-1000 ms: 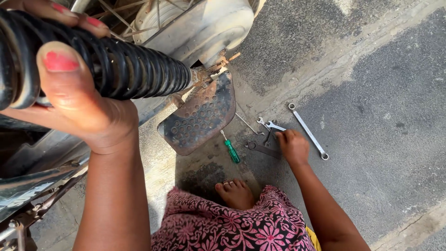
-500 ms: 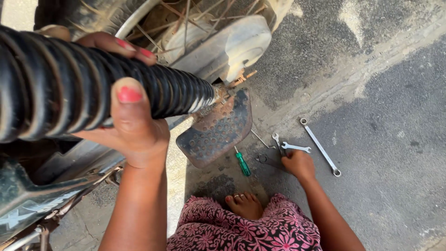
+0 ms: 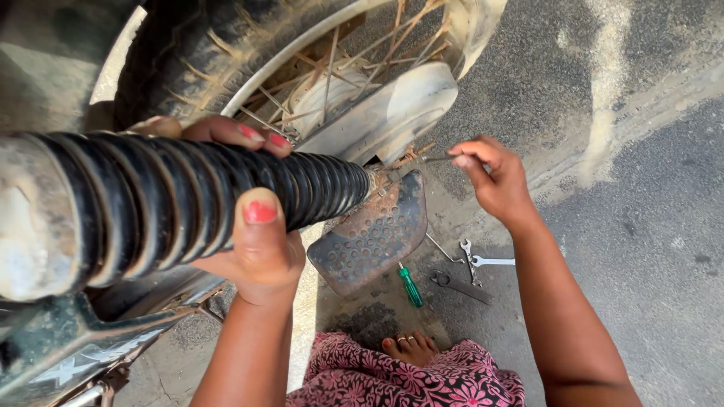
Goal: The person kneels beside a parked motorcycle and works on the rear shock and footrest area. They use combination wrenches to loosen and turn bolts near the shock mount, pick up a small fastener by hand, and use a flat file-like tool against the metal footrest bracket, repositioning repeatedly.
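Black ribbed rubber fills the left half of the view: a corrugated fork boot (image 3: pixel 173 203), its long axis running from the near left edge down and away to the right, where it narrows and ends at the lower fork end by the wheel axle (image 3: pixel 381 177). The left hand (image 3: pixel 253 226) is wrapped around this boot about midway along, thumb pressed on the near side, fingertips curling over the top, so it is closed firmly on the boot.

The right hand (image 3: pixel 494 177) is raised just to the right of the boot's narrow end, fingers pinched on a thin metal tool (image 3: pixel 430 160) (its exact kind is too small to tell). That tool lies roughly level, pointing leftward from the fingers toward the rusty fittings at the axle, nearly in line with the boot's own axis. So the fitting lies to the left of the right hand, close by, and the right hand is plainly the nearer of the two to it.

Below hangs a rusty perforated mud flap (image 3: pixel 369 237). On the asphalt ground (image 3: pixel 641 249) beneath lie a green-handled screwdriver (image 3: pixel 411 286), a pair of pliers (image 3: pixel 460 285) and a small spanner (image 3: pixel 490 261), near one another and well apart from both hands. A bare foot (image 3: pixel 411 348) shows above a pink flowered garment (image 3: pixel 407 380).
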